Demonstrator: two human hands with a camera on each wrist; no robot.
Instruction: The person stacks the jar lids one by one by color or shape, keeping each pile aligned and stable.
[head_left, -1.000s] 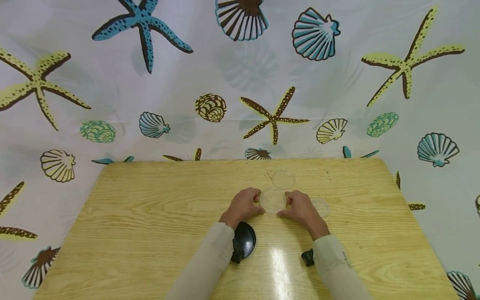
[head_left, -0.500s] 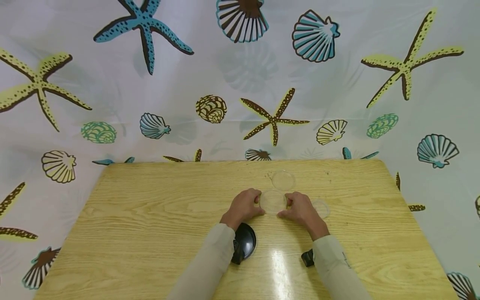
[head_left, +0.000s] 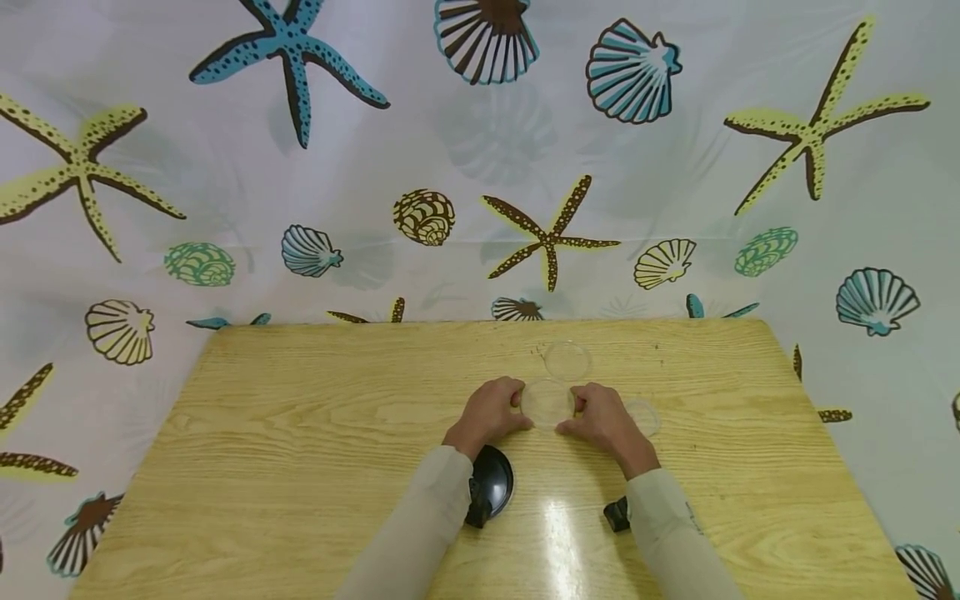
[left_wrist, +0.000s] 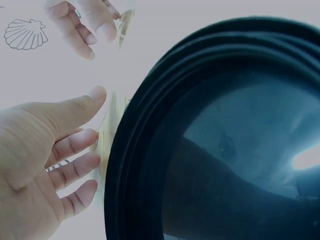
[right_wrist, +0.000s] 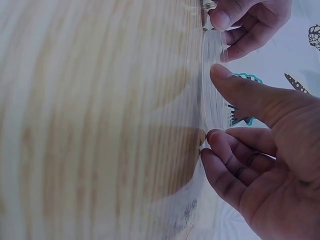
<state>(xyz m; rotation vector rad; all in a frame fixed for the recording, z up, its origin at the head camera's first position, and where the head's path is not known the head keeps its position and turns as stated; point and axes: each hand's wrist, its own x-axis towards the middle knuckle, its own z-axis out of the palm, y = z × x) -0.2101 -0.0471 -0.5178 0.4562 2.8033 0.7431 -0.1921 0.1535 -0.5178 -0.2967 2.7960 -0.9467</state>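
The left hand (head_left: 491, 412) and right hand (head_left: 600, 415), half-curled, hold a clear round dish (head_left: 547, 403) by opposite sides — probably to keep it level — where it appears to rest on the table (head_left: 315, 425).

From above and behind my grip, the head view looks forward and down across the wood-grain tabletop (head_left: 300, 458); the 2 wrist views face forward from close behind it, sharing my left hand (head_left: 489, 415) and right hand (head_left: 606, 421).
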